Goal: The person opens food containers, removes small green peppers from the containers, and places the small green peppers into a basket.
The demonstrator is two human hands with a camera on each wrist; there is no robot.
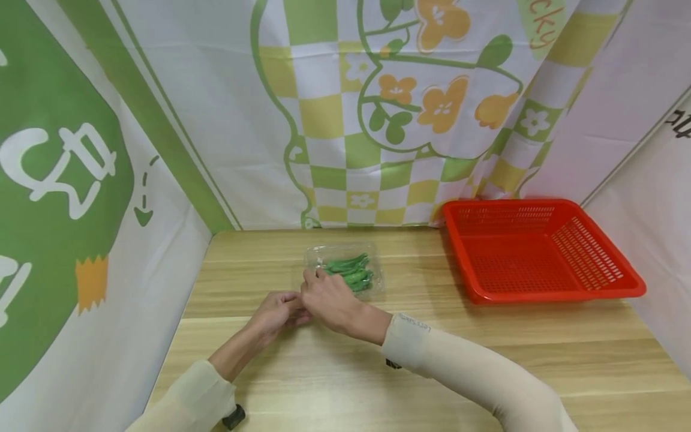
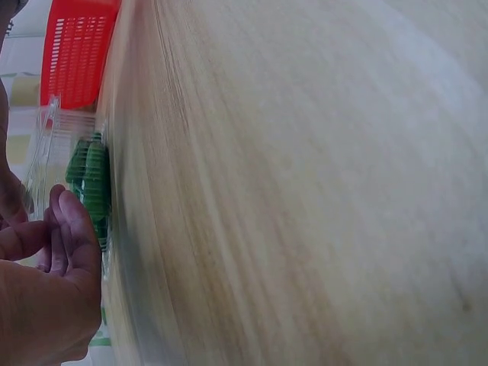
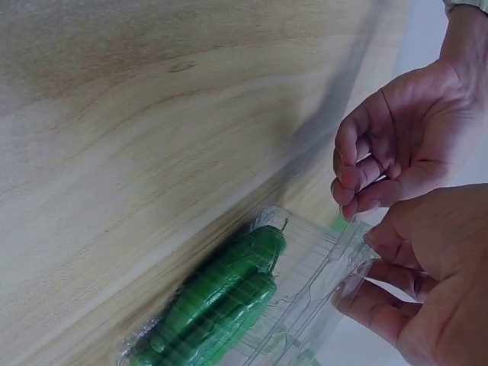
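Observation:
A clear plastic clamshell box (image 1: 345, 246) lies on the table with several green peppers (image 1: 354, 277) inside. My right hand (image 1: 332, 301) comes over its near left corner. In the right wrist view, the right thumb and fingers pinch the box's clear rim (image 3: 324, 267). My left hand (image 1: 276, 313) is right beside it, palm turned up and fingers curled. Its thumb and fingertips meet at the tip of the same corner, as the right wrist view shows. The left wrist view has the box (image 2: 57, 145) upright on its base, partly hidden behind the fingers.
A red plastic basket (image 1: 469, 282) with perforated walls stands at the back right of the wooden table (image 1: 421, 336). Printed fabric (image 1: 324, 138) hangs behind the table and along its sides.

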